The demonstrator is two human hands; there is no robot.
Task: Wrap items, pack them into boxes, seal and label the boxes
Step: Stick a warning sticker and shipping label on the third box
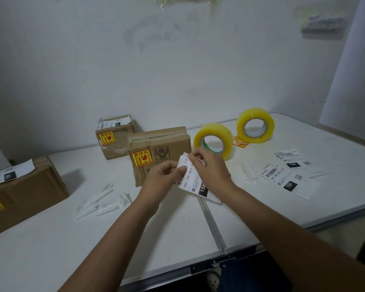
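Observation:
A white shipping label (191, 179) with black print is held between both hands above the table's middle. My left hand (163, 178) pinches its left edge. My right hand (209, 168) pinches its top corner, fingers curled over it. Just behind the label stands a taped cardboard box (158, 144) with a yellow and red fragile sticker on its front. A smaller labelled box (114, 137) sits behind it to the left. Another labelled box (23, 190) lies at the far left.
Two rolls of yellowish clear tape (214, 140) (255, 125) stand at the back right, with loose fragile stickers (239, 142) between them. More shipping labels (287, 173) lie on the right. Peeled backing strips (99, 204) are scattered on the left of the white folding table (93, 249).

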